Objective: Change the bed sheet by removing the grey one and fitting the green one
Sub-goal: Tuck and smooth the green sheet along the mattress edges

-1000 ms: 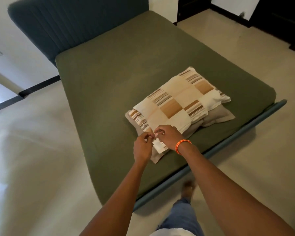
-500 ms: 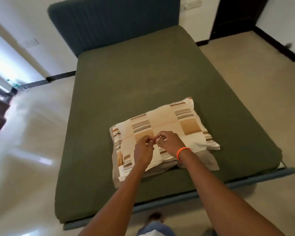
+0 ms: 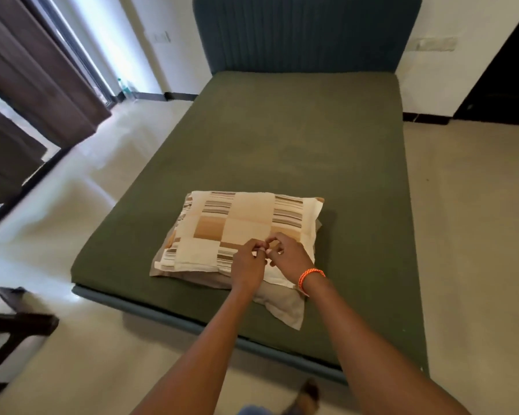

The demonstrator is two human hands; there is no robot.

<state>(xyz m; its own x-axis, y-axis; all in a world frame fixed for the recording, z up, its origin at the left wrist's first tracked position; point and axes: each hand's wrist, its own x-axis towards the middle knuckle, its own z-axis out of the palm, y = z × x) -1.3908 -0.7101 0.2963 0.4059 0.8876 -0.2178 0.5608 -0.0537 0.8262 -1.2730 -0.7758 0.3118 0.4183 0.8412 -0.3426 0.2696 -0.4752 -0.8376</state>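
My left hand (image 3: 247, 266) and right hand (image 3: 288, 255), fingers curled, meet over the pillow (image 3: 240, 229) on the green sheet (image 3: 297, 151); what they pinch, I cannot tell.

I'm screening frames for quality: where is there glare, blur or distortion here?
Head view: window blown out at upper left, glare on the floor; left edge smeared; wide-angle bends the bed; hands and pillow fairly sharp.
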